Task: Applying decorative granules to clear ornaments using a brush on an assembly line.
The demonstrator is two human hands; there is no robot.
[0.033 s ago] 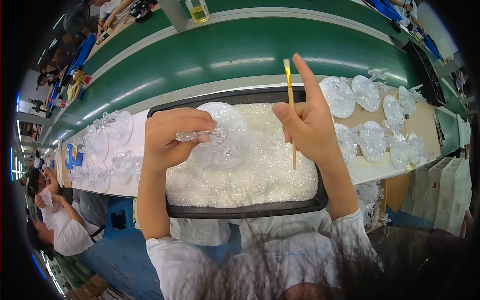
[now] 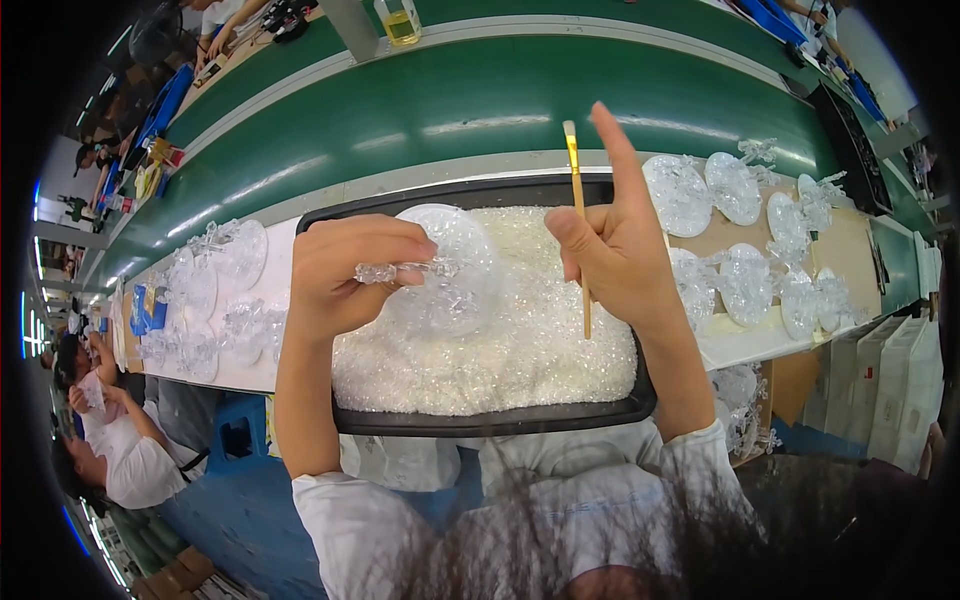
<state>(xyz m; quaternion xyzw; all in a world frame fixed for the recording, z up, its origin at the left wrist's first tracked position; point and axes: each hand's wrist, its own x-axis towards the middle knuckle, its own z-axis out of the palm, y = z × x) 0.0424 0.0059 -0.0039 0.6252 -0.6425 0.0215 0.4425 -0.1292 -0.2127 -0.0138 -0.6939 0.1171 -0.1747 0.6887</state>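
My left hand (image 2: pixel 360 270) pinches the stem of a clear plastic ornament with a round, disc-shaped part (image 2: pixel 445 225), held above a black tray (image 2: pixel 480 430) full of white, glittering granules (image 2: pixel 480 375). Part of the stem is hidden by my fingers. On the right, my right hand (image 2: pixel 625 250) holds a thin wooden paintbrush (image 2: pixel 578 190) against its curled fingers, bristles up. Its index finger points upward and the thumb sticks out towards the brush. The brush's handle end hangs over the granules, apart from the ornament.
Several similar clear ornaments stand on the table to the right (image 2: pixel 745 285) and left (image 2: pixel 235 260). Beyond the tray runs a green bench surface (image 2: pixel 480 100) with a bottle of yellow liquid (image 2: pixel 403 25). White crates (image 2: pixel 895 390) stand at right; a co-worker (image 2: pixel 135 455) sits at left.
The brush's bristle end has tipped slightly to the left, and my right index finger has shifted a little to the right. My left hand keeps its hold on the ornament.
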